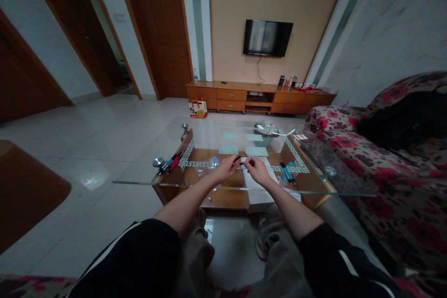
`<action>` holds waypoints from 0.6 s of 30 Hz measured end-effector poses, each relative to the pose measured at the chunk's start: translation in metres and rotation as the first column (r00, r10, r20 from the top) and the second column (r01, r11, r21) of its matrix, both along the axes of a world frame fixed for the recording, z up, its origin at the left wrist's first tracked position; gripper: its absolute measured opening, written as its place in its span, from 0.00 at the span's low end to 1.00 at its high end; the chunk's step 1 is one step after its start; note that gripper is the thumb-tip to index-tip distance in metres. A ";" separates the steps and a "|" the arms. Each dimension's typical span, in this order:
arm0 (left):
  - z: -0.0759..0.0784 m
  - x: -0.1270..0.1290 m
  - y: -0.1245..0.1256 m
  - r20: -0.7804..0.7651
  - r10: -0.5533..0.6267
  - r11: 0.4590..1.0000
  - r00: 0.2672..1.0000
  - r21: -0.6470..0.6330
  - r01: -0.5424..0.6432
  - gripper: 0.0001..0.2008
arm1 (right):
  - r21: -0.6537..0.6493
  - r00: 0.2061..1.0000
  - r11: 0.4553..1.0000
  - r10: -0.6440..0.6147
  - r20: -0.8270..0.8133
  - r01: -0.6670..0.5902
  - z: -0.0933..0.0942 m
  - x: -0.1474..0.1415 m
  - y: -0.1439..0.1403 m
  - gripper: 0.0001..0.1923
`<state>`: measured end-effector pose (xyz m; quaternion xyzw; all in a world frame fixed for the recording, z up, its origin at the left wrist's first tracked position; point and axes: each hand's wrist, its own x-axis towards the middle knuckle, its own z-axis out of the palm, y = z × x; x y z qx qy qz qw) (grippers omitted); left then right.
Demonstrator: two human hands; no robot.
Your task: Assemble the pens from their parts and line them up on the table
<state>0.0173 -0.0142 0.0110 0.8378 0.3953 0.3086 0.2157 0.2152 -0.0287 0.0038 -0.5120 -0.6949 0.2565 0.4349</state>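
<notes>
Over the glass table (139, 180), my left hand (226, 170) is closed around a slim black pen part (238, 158), its end poking out past the fingers. Close beside it, my right hand (257, 170) pinches a small dark-tipped pen piece (241, 163). The two pieces are near each other; whether they touch is too small to tell. A bunch of red and black pens (171, 164) lies on the glass to the left. On the right lie several blue and black pens (287, 173).
Clear plastic wrapping (202, 170) is left of my hands. A white box (256, 195) shows under the glass. Farther back are a basket (263, 140) with crumpled plastic and a card (300, 137). A floral sofa (349, 144) borders the right side.
</notes>
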 end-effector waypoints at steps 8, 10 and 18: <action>0.000 -0.004 0.001 -0.011 0.015 0.999 1.000 0.038 -0.014 0.03 | -0.019 0.997 0.999 -0.032 -0.067 0.031 -0.003 0.003 0.004 0.18; 0.000 -0.005 0.001 -0.015 0.016 0.999 1.000 0.050 -0.016 0.04 | -0.026 0.998 0.999 -0.041 -0.052 0.040 -0.005 0.004 0.005 0.19; 0.001 -0.005 0.001 -0.040 0.011 0.999 0.999 0.053 -0.009 0.05 | 0.005 0.998 0.999 -0.041 -0.045 0.041 -0.005 0.001 0.004 0.18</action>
